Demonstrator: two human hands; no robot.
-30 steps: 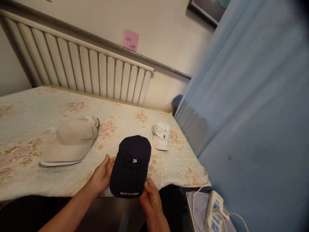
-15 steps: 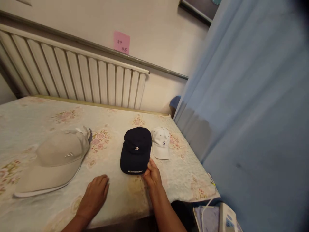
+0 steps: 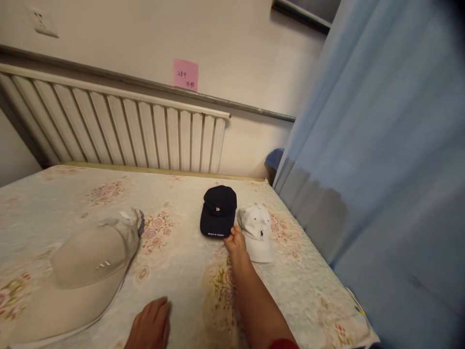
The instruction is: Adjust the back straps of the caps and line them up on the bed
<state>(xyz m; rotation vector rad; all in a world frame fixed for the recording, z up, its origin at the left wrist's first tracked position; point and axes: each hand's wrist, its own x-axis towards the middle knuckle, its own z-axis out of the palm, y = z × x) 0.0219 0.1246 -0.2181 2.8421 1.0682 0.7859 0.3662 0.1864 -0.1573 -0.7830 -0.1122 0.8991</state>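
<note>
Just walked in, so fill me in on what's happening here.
A person's right hand grips the brim of a navy cap above or on a floral cover; I can't tell if the cap rests there. A white cap lies just right of it, and a larger-looking beige cap lies to the left. The left hand is low in view, nothing visible in it.

The right hand (image 3: 236, 241) pinches a dark cap (image 3: 218, 212) beside a white cap (image 3: 256, 224).
</note>
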